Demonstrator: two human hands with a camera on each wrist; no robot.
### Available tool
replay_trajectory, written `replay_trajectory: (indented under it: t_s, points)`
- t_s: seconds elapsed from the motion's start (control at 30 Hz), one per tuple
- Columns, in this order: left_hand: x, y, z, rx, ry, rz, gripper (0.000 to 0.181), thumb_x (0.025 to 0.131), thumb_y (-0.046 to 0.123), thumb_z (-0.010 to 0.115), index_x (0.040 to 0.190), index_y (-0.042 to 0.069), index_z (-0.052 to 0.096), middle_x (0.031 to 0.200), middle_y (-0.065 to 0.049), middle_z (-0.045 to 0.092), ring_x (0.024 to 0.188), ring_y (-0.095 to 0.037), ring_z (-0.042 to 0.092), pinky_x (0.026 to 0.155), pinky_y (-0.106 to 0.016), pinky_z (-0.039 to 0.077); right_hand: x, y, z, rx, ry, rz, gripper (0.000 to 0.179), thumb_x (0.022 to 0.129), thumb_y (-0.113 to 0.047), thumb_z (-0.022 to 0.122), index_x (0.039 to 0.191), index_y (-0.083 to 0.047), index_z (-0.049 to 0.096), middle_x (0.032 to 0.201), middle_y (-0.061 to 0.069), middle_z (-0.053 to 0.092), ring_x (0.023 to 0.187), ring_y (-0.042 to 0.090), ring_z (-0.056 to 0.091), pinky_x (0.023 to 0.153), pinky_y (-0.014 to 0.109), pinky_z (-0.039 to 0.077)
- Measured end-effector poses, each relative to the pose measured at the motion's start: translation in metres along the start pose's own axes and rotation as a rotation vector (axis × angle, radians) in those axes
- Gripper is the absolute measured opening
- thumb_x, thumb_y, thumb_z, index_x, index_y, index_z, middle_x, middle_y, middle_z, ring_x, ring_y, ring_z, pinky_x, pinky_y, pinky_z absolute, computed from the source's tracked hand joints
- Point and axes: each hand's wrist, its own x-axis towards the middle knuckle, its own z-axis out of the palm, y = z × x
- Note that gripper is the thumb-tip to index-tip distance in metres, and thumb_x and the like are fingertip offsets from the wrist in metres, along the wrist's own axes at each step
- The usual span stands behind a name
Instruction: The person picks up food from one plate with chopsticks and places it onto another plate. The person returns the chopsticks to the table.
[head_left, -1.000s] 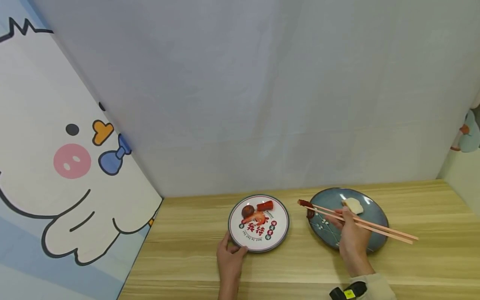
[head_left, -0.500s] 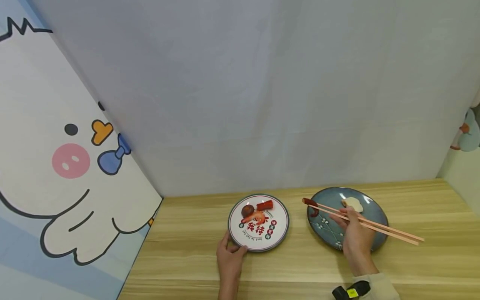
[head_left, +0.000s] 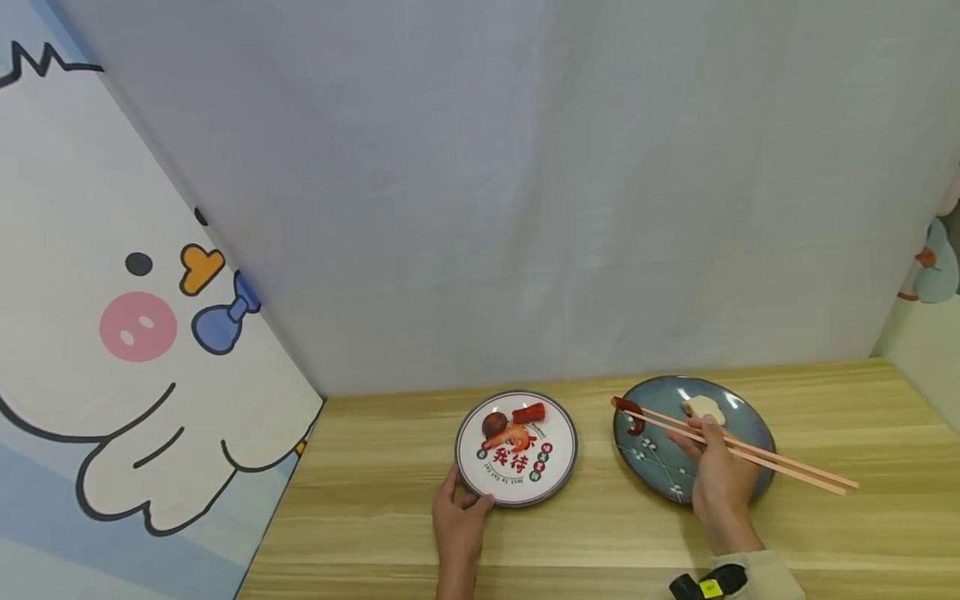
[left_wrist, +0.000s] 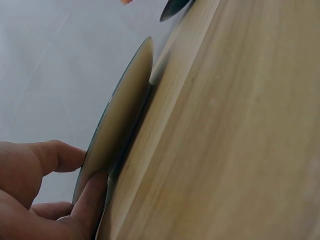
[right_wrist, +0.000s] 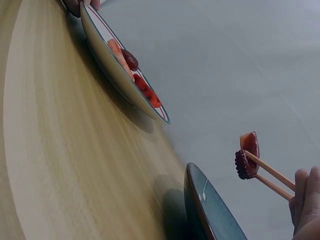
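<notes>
At the right, my right hand (head_left: pixel 722 487) holds a pair of wooden chopsticks (head_left: pixel 802 471). Their tips pinch a dark red, curled piece of octopus tentacle (head_left: pixel 636 421), whose suckers show in the right wrist view. This piece hangs above the left side of a blue-green plate (head_left: pixel 656 479) with a white blossom pattern. A pale, cream-coloured piece of food (head_left: pixel 705 408) lies on that plate, partly behind my fingers. My left hand (head_left: pixel 459 525) grips the near left rim of a white plate (head_left: pixel 513 493), thumb and fingers on either side of it.
On the white plate lie a shrimp (head_left: pixel 510 437), a round brown piece (head_left: pixel 495 424) and a red piece (head_left: pixel 529 412). The wooden table (head_left: pixel 600 533) ends at a grey cloth backdrop (head_left: pixel 540 208). A cartoon-printed panel (head_left: pixel 142 400) stands at the left.
My right hand has moved slightly to the right, carrying the chopsticks and octopus tentacle from beyond the blue-green plate's left rim to above the plate. The left hand and white plate stay put.
</notes>
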Motion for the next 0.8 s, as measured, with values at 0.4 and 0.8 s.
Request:
replay_trajectory:
  t_s: [0.4, 0.8]
  points:
    - [0.000, -0.004, 0.000, -0.030, -0.004, 0.049, 0.082, 0.075, -0.019, 0.076, 0.151, -0.012, 0.047, 0.137, -0.026, 0.050, 0.083, -0.018, 0.063, 0.061, -0.019, 0.051, 0.005, -0.001, -0.003, -0.005, 0.017, -0.031, 0.038, 0.105, 0.005, 0.052, 0.078, -0.001, 0.077, 0.072, 0.009, 0.074, 0.062, 0.017, 0.076, 0.063, 0.026, 0.062]
    - [-0.001, -0.003, 0.000, -0.033, 0.000, 0.039, 0.081, 0.076, -0.019, 0.075, 0.152, -0.011, 0.047, 0.134, -0.024, 0.051, 0.084, -0.018, 0.061, 0.061, -0.019, 0.051, 0.012, -0.009, -0.006, 0.012, 0.081, -0.004, 0.034, 0.105, 0.003, 0.054, 0.079, 0.000, 0.075, 0.072, 0.010, 0.073, 0.059, 0.018, 0.076, 0.062, 0.027, 0.062]
